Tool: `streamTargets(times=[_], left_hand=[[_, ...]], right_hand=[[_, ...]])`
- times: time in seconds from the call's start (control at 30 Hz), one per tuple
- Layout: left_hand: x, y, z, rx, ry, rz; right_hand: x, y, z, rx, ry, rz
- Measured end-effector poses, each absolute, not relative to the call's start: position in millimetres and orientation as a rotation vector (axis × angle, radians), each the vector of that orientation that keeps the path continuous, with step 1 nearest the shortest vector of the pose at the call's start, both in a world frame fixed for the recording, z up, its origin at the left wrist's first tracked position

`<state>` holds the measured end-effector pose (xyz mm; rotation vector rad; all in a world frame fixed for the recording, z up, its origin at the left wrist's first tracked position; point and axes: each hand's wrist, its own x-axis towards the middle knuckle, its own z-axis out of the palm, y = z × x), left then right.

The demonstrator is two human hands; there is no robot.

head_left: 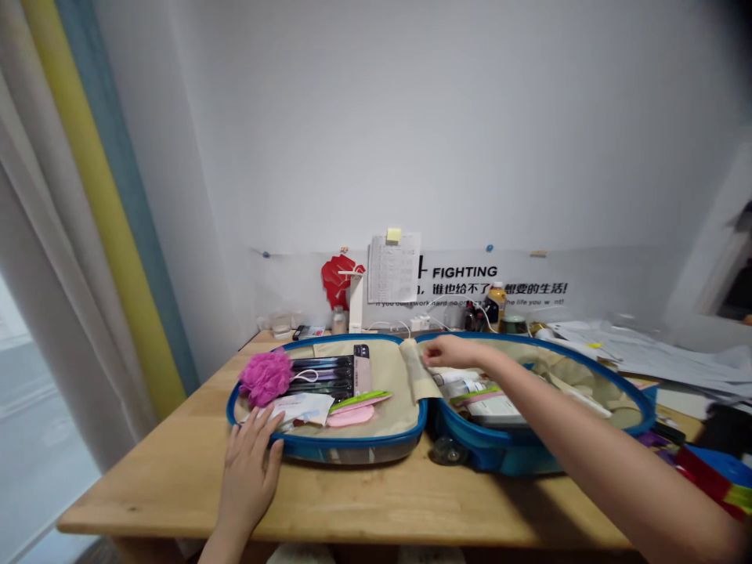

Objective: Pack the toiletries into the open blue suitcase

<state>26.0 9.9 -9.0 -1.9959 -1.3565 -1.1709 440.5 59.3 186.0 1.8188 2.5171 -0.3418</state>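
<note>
A blue suitcase (352,450) lies open on a wooden table (176,478), both halves lined in beige. My left hand (250,462) rests flat on the near rim of the left half, fingers spread, by a white packet (302,407). My right hand (450,351) reaches across to the middle hinge and pinches the beige fabric flap (418,374) between the two halves. The left half holds a pink bath pouf (265,377), dark toothbrush packs (323,374), a slim box (363,368) and pink and green items (352,409). The right half holds bottles and tubes (464,384).
At the table's back by the wall stand a white lamp (356,301), a small bottle (338,319), an orange bottle (497,304) and chargers with cables. Loose papers (646,352) pile at the right. Colourful objects (714,474) lie at the right edge. Curtains (70,258) hang at the left.
</note>
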Motion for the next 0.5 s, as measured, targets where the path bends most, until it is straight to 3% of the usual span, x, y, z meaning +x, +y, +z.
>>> streamTargets(times=[0.2,0.5], left_hand=[[25,10,-10,-1.995,-1.358,-1.164],[26,11,-8,-1.992,-1.336,-1.168]], right_hand=[[516,28,153,1.983,2.223,-0.325],[536,16,130,2.008,2.291,-0.249]])
